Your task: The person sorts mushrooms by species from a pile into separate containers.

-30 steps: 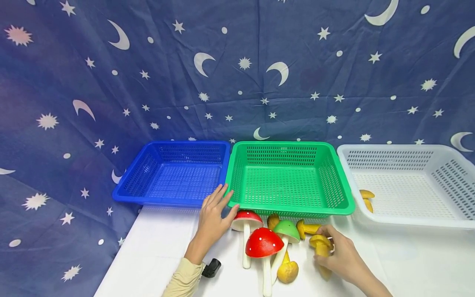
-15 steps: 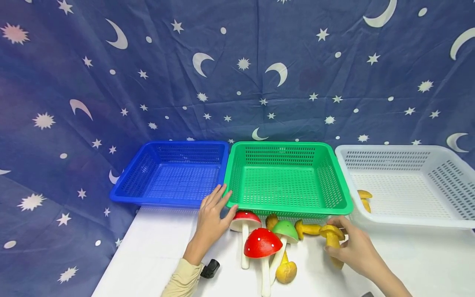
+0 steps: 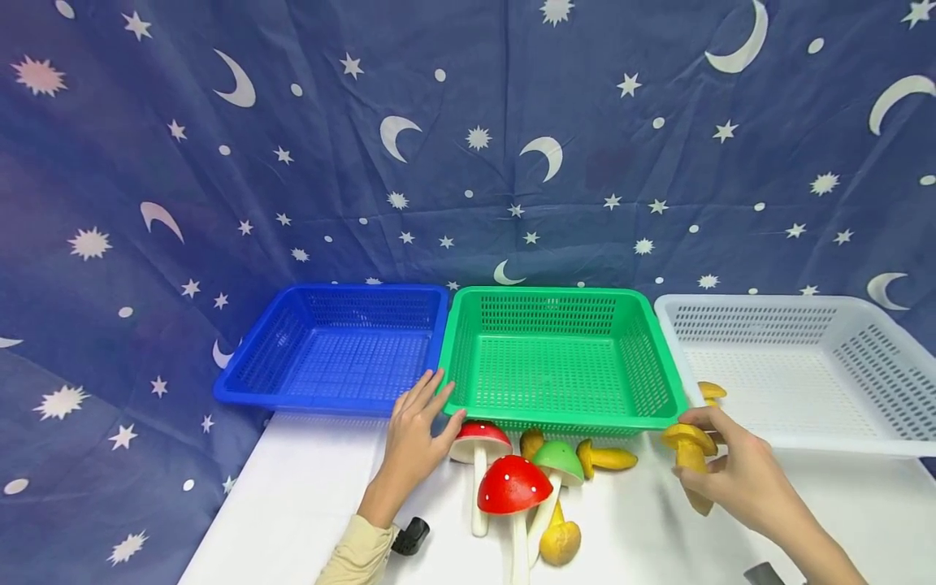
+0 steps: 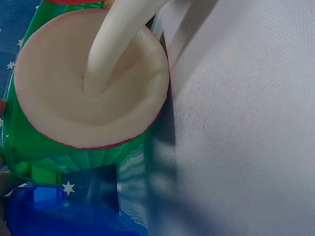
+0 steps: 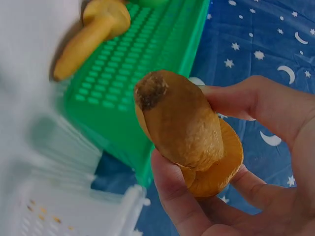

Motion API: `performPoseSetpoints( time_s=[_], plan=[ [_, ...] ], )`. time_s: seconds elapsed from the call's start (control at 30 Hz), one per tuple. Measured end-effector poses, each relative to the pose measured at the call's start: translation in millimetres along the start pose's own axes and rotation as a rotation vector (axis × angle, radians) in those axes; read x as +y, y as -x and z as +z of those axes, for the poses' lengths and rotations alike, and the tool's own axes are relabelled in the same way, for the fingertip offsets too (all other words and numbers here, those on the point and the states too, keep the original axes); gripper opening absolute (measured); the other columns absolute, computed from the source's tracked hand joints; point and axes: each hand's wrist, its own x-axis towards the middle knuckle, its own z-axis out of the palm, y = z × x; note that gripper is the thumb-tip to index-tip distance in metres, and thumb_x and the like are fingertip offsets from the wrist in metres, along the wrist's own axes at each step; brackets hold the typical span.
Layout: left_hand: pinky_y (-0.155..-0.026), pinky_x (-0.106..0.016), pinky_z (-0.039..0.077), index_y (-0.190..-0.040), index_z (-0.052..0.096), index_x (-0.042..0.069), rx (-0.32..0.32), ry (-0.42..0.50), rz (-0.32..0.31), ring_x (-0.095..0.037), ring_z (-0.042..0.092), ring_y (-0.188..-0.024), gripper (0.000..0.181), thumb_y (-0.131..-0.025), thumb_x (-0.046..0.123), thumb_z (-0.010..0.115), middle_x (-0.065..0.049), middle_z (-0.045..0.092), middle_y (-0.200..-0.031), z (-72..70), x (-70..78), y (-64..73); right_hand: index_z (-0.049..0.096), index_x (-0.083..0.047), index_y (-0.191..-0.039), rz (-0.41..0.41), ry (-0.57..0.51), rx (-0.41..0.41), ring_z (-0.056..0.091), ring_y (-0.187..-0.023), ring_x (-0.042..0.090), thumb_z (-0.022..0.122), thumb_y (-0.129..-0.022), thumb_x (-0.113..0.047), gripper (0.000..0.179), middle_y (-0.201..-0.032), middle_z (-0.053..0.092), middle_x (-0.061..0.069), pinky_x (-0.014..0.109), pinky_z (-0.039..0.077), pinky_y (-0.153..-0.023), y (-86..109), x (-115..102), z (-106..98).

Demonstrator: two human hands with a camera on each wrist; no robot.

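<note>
My right hand (image 3: 742, 467) grips a yellow-brown toy mushroom (image 3: 691, 459) near the corner between the green and white baskets. The right wrist view shows thumb and fingers around that mushroom (image 5: 182, 128), its dark stem end facing the camera. My left hand (image 3: 417, 435) lies with fingers straight at the meeting rims of the blue basket (image 3: 307, 400) and green basket (image 3: 563, 418). Beside it is a red-capped mushroom (image 3: 478, 443); its pale underside and stem fill much of the left wrist view. Another red-capped mushroom (image 3: 515, 485) and a green-capped mushroom (image 3: 559, 461) lie close together.
More yellow mushrooms lie on the white cloth: one below the green basket (image 3: 610, 459), one nearer the front (image 3: 561, 543). Inside the white basket (image 3: 841, 446) sits a yellow mushroom (image 3: 711, 392). A star-and-moon curtain (image 3: 468, 162) hangs behind the baskets.
My right hand has carried the yellow-brown mushroom rightward and slightly up, away from the other mushrooms toward the white basket. The left hand stays at the basket rims. The head view has shifted slightly.
</note>
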Motion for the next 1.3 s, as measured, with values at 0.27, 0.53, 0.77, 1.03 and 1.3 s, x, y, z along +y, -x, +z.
performPoseSetpoints(
  time_s=[0.27, 0.53, 0.77, 1.03, 1.3],
  plan=[
    [-0.1, -0.06, 0.031, -0.119, 0.065, 0.002, 0.004, 0.003, -0.011, -0.03, 0.042, -0.13, 0.044, -0.084, 0.029, 0.069, -0.014, 0.051, -0.137, -0.4, 0.5, 3.6, 0.052, -0.005, -0.116, -0.007, 0.023, 0.018, 0.061, -0.067, 0.017, 0.082, -0.063, -0.004, 0.061, -0.116, 0.057, 0.022, 0.024, 0.05, -0.054, -6.6, 6.0, -18.2],
    [-0.099, -0.06, 0.032, -0.119, 0.066, 0.003, 0.011, 0.0, -0.006, -0.031, 0.043, -0.13, 0.044, -0.084, 0.029, 0.068, -0.014, 0.053, -0.135, 0.1, 0.8, 3.7, 0.053, -0.003, -0.116, -0.037, 0.094, 0.091, 0.06, -0.077, 0.023, 0.085, -0.062, -0.008, 0.063, -0.111, 0.06, 0.022, 0.022, 0.049, -0.054, -15.2, 14.4, -33.3],
    [-0.099, -0.059, 0.032, -0.119, 0.066, 0.003, 0.013, 0.006, -0.004, -0.031, 0.043, -0.13, 0.043, -0.085, 0.029, 0.068, -0.014, 0.053, -0.135, -0.3, 1.7, 2.6, 0.056, -0.005, -0.114, -0.052, 0.116, 0.131, 0.05, -0.073, -0.002, 0.083, -0.061, -0.006, 0.059, -0.109, 0.061, 0.021, 0.022, 0.049, -0.053, -22.6, 19.9, -44.8],
    [-0.098, -0.061, 0.032, -0.119, 0.065, 0.002, 0.019, 0.002, 0.005, -0.032, 0.043, -0.129, 0.045, -0.084, 0.029, 0.07, -0.015, 0.053, -0.135, 0.8, 1.3, 0.9, 0.055, -0.003, -0.115, -0.037, 0.123, 0.132, 0.055, -0.067, 0.009, 0.082, -0.063, -0.006, 0.059, -0.108, 0.06, 0.024, 0.023, 0.046, -0.051, -28.7, 28.0, -53.5],
    [-0.1, -0.06, 0.031, -0.121, 0.065, 0.004, 0.001, 0.007, -0.015, -0.031, 0.043, -0.13, 0.044, -0.085, 0.029, 0.068, -0.013, 0.052, -0.136, -1.0, 2.5, 0.8, 0.055, -0.001, -0.115, -0.03, 0.156, 0.156, 0.056, -0.069, 0.016, 0.081, -0.064, -0.006, 0.058, -0.108, 0.059, 0.025, 0.024, 0.042, -0.05, -35.9, 33.9, -59.9]
  ],
)
